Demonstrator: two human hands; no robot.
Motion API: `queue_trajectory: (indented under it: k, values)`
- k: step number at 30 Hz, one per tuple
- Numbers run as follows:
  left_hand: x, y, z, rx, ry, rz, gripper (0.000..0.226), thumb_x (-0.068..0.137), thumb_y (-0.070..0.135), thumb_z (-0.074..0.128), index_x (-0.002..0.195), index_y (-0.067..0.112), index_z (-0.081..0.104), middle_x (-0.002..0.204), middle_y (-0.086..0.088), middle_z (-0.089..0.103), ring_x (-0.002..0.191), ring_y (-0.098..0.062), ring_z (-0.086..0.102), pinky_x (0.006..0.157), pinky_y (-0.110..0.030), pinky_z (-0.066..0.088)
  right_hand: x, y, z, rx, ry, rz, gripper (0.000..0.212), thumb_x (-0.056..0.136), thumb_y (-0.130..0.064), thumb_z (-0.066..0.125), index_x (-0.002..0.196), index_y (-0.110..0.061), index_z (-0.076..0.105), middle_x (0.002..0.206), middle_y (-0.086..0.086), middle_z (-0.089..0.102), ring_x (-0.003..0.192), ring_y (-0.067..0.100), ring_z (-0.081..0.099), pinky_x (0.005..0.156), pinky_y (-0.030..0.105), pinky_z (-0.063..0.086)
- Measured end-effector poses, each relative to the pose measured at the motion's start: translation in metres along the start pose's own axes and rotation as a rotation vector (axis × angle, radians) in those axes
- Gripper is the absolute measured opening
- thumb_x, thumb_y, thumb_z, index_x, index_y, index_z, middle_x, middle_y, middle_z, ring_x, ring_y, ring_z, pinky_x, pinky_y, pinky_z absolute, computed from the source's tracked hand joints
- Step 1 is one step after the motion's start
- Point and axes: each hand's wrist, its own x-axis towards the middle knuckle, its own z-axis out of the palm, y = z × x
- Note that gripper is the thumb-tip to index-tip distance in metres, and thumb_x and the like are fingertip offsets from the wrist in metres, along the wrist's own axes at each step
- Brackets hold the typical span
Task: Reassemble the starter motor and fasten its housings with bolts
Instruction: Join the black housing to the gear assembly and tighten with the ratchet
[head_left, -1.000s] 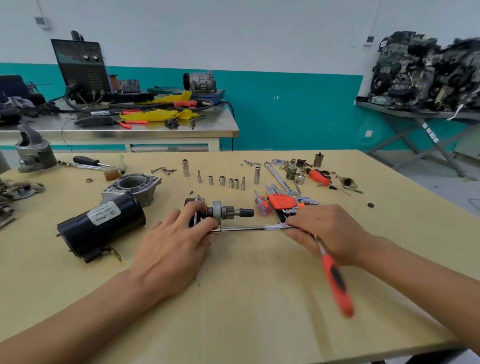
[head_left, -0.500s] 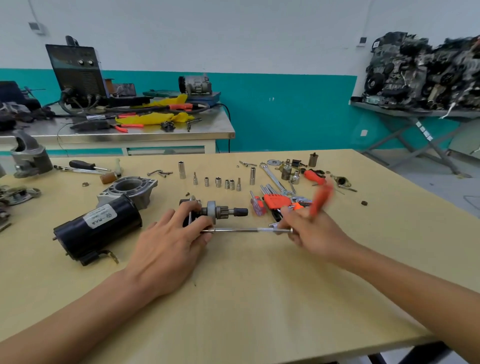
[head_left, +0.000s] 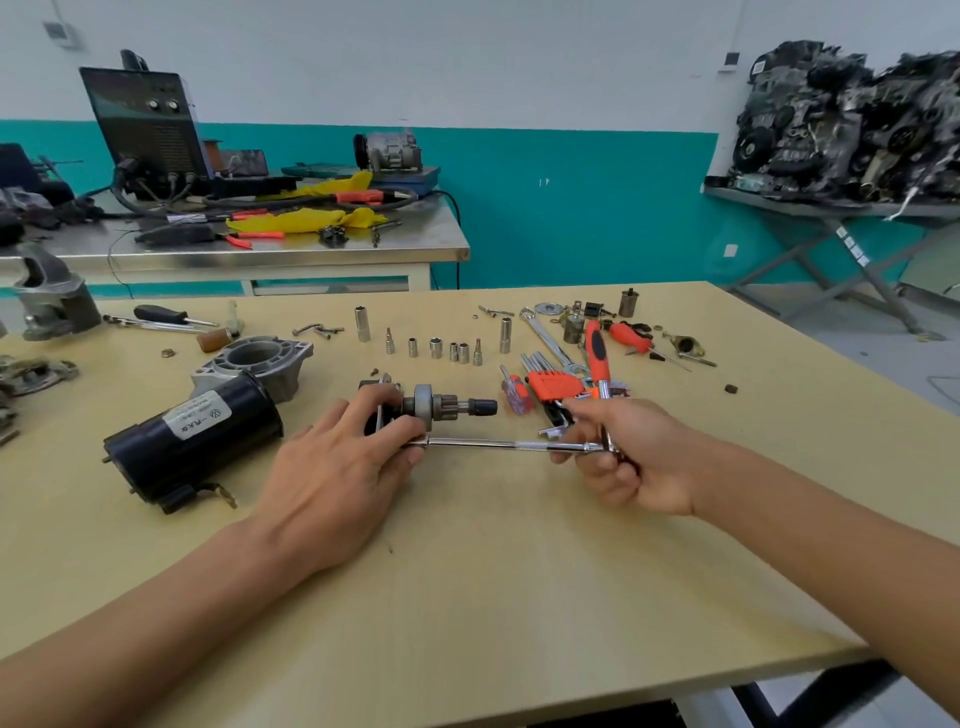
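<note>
The left hand (head_left: 337, 467) is resting near the middle of the bench (head_left: 519, 571), its thumb and fingers curling round the left end of the gear shaft (head_left: 447, 406). The shaft is lying on its side with its dark tip pointing toward the right edge. The right hand (head_left: 636, 457) is clasping the head end of a ratchet (head_left: 597, 358), whose orange handle is standing up and leaning a little toward the far edge. The steel bar (head_left: 498, 445) on the ratchet is running level from that hand to the left fingertips, just in front of the gear shaft; what its end is meeting is hidden under the fingers. The black motor body (head_left: 192, 441) is lying on its side toward the left edge, with the grey housing (head_left: 254, 364) just behind it. A row of sockets (head_left: 436, 347) is standing toward the far edge, and hex keys (head_left: 553, 384) are lying just behind the right hand.
</note>
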Motion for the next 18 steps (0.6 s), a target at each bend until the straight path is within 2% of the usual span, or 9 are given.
queue_trajectory:
  k: [1,4,5,7,10,11,13,16,18]
  values:
    - [0.001,0.0,0.0,-0.002,0.006,0.001,0.026,0.1,0.049,0.037,0.116,0.04,0.057,0.135,0.007,0.043,0.105,-0.022,0.053,0.07,-0.035,0.05,0.002,0.005,-0.001,-0.143,0.071,-0.156,0.06,0.101,-0.05,0.044,0.072,-0.007,0.073,0.043,0.003,0.045,0.034,0.014,0.038,0.038,0.022,0.032]
    - [0.002,-0.001,0.001,-0.008,0.025,0.006,0.031,0.102,0.051,0.03,0.113,0.04,0.057,0.135,0.008,0.043,0.105,-0.021,0.053,0.069,-0.034,0.049,-0.009,0.011,-0.01,-0.984,0.346,-1.101,0.044,0.099,-0.037,0.053,0.076,-0.004,0.071,0.057,0.005,0.058,0.053,0.021,0.053,0.054,0.032,0.048]
    - [0.002,0.0,0.001,-0.012,0.024,0.006,0.032,0.102,0.052,0.029,0.113,0.04,0.057,0.135,0.008,0.043,0.106,-0.021,0.053,0.069,-0.034,0.048,-0.008,0.014,-0.013,-1.139,0.348,-1.228,0.031,0.098,-0.025,0.059,0.079,-0.004,0.072,0.063,0.003,0.062,0.058,0.019,0.054,0.057,0.032,0.049]
    - [0.003,0.0,0.0,-0.009,0.014,0.01,0.034,0.1,0.055,0.028,0.114,0.041,0.055,0.136,0.008,0.042,0.107,-0.021,0.054,0.069,-0.034,0.049,0.0,0.015,-0.015,-0.981,0.242,-1.04,0.029,0.099,-0.019,0.06,0.074,-0.01,0.07,0.061,-0.006,0.058,0.057,0.01,0.046,0.055,0.032,0.043]
    - [0.002,-0.002,0.0,0.017,-0.002,0.02,0.036,0.095,0.059,0.027,0.116,0.042,0.051,0.138,0.006,0.041,0.108,-0.022,0.054,0.069,-0.035,0.052,0.005,0.003,-0.004,-0.155,0.025,-0.126,0.057,0.103,-0.042,0.046,0.064,-0.01,0.073,0.047,-0.005,0.041,0.04,0.01,0.033,0.04,0.023,0.027]
    - [0.001,-0.002,0.001,0.019,0.001,0.027,0.036,0.097,0.059,0.027,0.114,0.042,0.053,0.137,0.006,0.042,0.107,-0.022,0.055,0.068,-0.035,0.051,0.003,0.0,-0.002,-0.039,0.013,0.003,0.061,0.102,-0.046,0.044,0.065,-0.009,0.074,0.046,-0.002,0.042,0.037,0.01,0.032,0.037,0.02,0.025]
    - [0.001,-0.002,0.001,0.022,0.02,0.035,0.035,0.099,0.057,0.028,0.11,0.039,0.057,0.134,0.005,0.045,0.103,-0.023,0.056,0.065,-0.034,0.049,0.002,0.004,-0.003,-0.226,0.079,-0.172,0.059,0.103,-0.046,0.044,0.071,-0.004,0.072,0.046,0.005,0.05,0.037,0.015,0.041,0.037,0.025,0.033]
    - [0.002,-0.003,0.001,0.027,0.031,0.04,0.037,0.096,0.055,0.027,0.107,0.037,0.058,0.132,0.005,0.048,0.099,-0.022,0.057,0.063,-0.031,0.045,-0.007,0.011,-0.012,-0.998,0.353,-1.115,0.039,0.101,-0.025,0.055,0.074,0.001,0.067,0.061,0.012,0.058,0.056,0.026,0.053,0.054,0.036,0.049]
    - [0.003,-0.002,0.001,0.022,0.026,0.039,0.038,0.096,0.056,0.027,0.108,0.038,0.058,0.132,0.006,0.047,0.1,-0.021,0.056,0.063,-0.031,0.046,-0.003,0.017,-0.014,-1.132,0.343,-1.259,0.024,0.095,-0.017,0.064,0.078,-0.003,0.072,0.068,0.008,0.064,0.061,0.024,0.056,0.059,0.032,0.048]
